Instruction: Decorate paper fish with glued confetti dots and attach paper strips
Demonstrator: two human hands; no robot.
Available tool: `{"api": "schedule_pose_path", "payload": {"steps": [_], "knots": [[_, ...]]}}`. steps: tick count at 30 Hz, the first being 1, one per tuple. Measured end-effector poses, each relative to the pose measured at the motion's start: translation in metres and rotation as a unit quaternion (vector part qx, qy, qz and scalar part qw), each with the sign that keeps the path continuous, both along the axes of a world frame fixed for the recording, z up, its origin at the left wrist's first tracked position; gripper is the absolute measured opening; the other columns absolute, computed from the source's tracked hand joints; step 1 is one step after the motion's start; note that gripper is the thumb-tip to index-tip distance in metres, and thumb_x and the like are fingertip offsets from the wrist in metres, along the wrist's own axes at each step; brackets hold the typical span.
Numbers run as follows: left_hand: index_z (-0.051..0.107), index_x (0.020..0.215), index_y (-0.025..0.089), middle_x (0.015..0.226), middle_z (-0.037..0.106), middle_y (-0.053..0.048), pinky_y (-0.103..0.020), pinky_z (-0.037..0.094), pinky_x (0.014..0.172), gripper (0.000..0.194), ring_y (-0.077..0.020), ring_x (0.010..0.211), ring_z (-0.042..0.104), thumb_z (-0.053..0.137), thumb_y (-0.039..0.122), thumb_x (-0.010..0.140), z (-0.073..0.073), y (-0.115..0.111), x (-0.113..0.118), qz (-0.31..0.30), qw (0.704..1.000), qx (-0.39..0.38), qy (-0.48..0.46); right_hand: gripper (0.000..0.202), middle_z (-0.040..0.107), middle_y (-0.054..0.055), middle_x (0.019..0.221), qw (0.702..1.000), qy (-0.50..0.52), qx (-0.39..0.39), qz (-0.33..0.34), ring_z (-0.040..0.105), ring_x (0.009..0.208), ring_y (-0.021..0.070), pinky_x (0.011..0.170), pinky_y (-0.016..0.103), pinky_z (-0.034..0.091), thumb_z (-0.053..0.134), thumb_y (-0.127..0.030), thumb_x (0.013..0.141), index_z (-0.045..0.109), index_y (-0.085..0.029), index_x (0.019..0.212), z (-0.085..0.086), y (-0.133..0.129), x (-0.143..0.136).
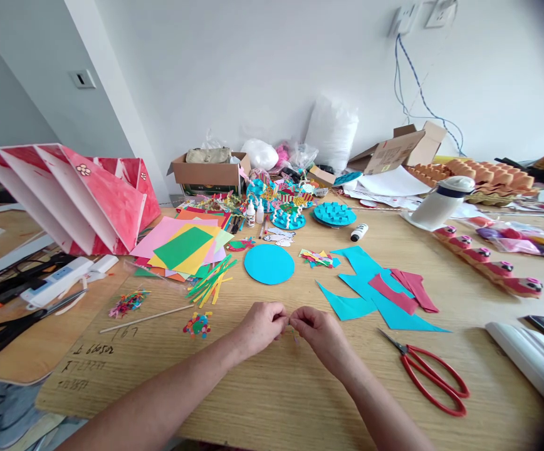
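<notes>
My left hand [263, 326] and my right hand [314, 327] meet fingertip to fingertip over the wooden table, both pinched. What lies between the fingertips is too small to make out; tiny pale bits show just below them. Beyond the hands lies a flat blue paper circle [269, 264]. Left of my left hand is a small pile of coloured paper dots [197, 325], with green and yellow paper strips [212, 279] behind it. Cut blue paper pieces [350, 305] and dark red paper pieces [393, 294] lie to the right.
Red-handled scissors [434, 376] lie at the right front. A thin wooden stick [146, 319] rests at the left, near stacked coloured paper [182, 250]. Glue bottles [251, 215], blue decorated discs [334, 213] and a cardboard box [210, 173] stand farther back. A white device [528, 357] sits far right.
</notes>
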State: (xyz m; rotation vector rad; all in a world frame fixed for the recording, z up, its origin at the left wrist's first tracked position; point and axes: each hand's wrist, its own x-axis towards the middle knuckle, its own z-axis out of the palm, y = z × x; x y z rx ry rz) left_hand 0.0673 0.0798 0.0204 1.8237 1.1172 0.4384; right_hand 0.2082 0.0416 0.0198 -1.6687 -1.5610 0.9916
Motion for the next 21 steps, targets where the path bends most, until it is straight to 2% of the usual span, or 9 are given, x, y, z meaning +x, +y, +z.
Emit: {"api": "schedule_pose_path", "payload": {"steps": [5,9,11,13,16,18,21], "knots": [[0.055,0.058,0.014,0.052,0.05,0.003,-0.019,0.029,0.049,0.016,-0.0087,0.05,0.042,0.044,0.016,0.069,0.0,0.003,0.002,0.025,0.994,0.096,0.047,0.021,0.052,-0.001,0.054,0.987,0.143,-0.071,-0.032,0.042,0.05,0.009,0.051,0.023,0.033,0.052,-0.033,0.066,0.059,-0.015,0.06,0.006,-0.001,-0.001],[0.053,0.056,0.014,0.052,0.049,0.003,-0.02,0.028,0.05,0.014,-0.0084,0.051,0.042,0.044,0.015,0.068,0.001,0.004,0.0,0.037,0.993,0.096,0.048,0.023,0.059,0.001,0.064,0.96,0.25,-0.121,-0.036,0.043,0.052,0.0074,0.054,0.023,0.037,0.059,-0.036,0.061,0.065,-0.014,0.068,0.011,-0.002,0.002],[0.051,0.057,0.014,0.051,0.047,0.004,-0.019,0.028,0.048,0.014,-0.0075,0.049,0.04,0.043,0.018,0.068,0.001,0.004,-0.001,0.042,0.998,0.046,0.015,0.024,0.061,0.001,0.067,0.956,0.264,-0.124,-0.02,0.043,0.052,0.0068,0.054,0.023,0.037,0.06,-0.035,0.061,0.067,-0.014,0.069,0.012,-0.002,0.005],[0.049,0.06,0.015,0.05,0.044,0.005,-0.017,0.028,0.045,0.013,-0.0063,0.046,0.039,0.043,0.022,0.068,0.003,0.002,-0.002,0.051,0.997,-0.046,-0.038,0.024,0.061,0.001,0.067,0.958,0.261,-0.121,0.003,0.043,0.052,0.0064,0.054,0.022,0.037,0.06,-0.035,0.062,0.068,-0.014,0.071,0.012,0.0,0.008],[0.046,0.064,0.015,0.052,0.044,0.006,-0.015,0.023,0.039,0.015,-0.0043,0.042,0.037,0.046,0.029,0.067,0.008,-0.001,-0.005,0.069,0.975,-0.177,-0.112,0.027,0.062,0.001,0.069,0.963,0.244,-0.116,0.013,0.044,0.053,0.0066,0.055,0.022,0.038,0.059,-0.035,0.064,0.067,-0.014,0.079,0.011,0.005,0.012],[0.045,0.065,0.014,0.053,0.045,0.005,-0.014,0.02,0.038,0.019,-0.0033,0.041,0.036,0.049,0.033,0.065,0.013,-0.003,-0.011,0.071,0.963,-0.212,-0.153,0.03,0.062,0.002,0.07,0.974,0.204,-0.094,-0.004,0.047,0.054,0.0082,0.056,0.023,0.04,0.057,-0.036,0.065,0.067,-0.013,0.081,0.008,0.01,0.016],[0.046,0.067,0.014,0.056,0.046,0.005,-0.014,0.02,0.037,0.023,-0.0029,0.042,0.037,0.052,0.036,0.064,0.024,-0.003,-0.029,0.074,0.955,-0.213,-0.191,0.029,0.063,0.004,0.07,0.995,0.083,-0.019,-0.06,0.052,0.057,0.0122,0.058,0.026,0.043,0.052,-0.037,0.067,0.065,-0.015,0.08,-0.001,0.014,0.025]]}}
